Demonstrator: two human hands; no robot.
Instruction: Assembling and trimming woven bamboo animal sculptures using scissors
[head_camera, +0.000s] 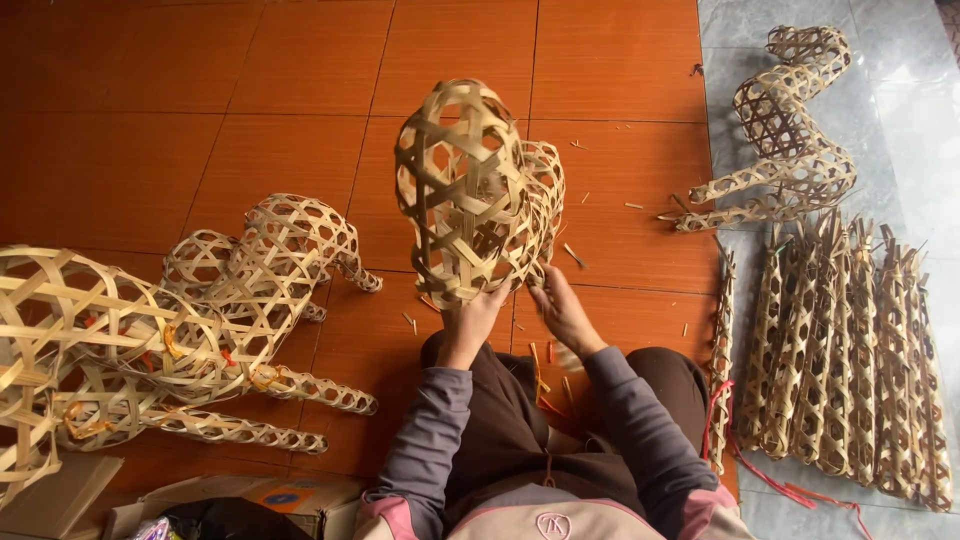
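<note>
I hold an open-weave bamboo form, rounded like an animal body, upright above my lap. My left hand grips its lower edge from below. My right hand is at the lower right edge, fingers on the loose strip ends there. Both arms wear grey sleeves with pink cuffs at the shoulders. Short bamboo offcuts lie on the orange tiles between my knees.
Woven bamboo animal figures with tube legs lie at the left. Another woven figure lies at the upper right on grey tiles. A row of several woven bamboo tubes lies at the right. Cardboard boxes sit at the bottom left.
</note>
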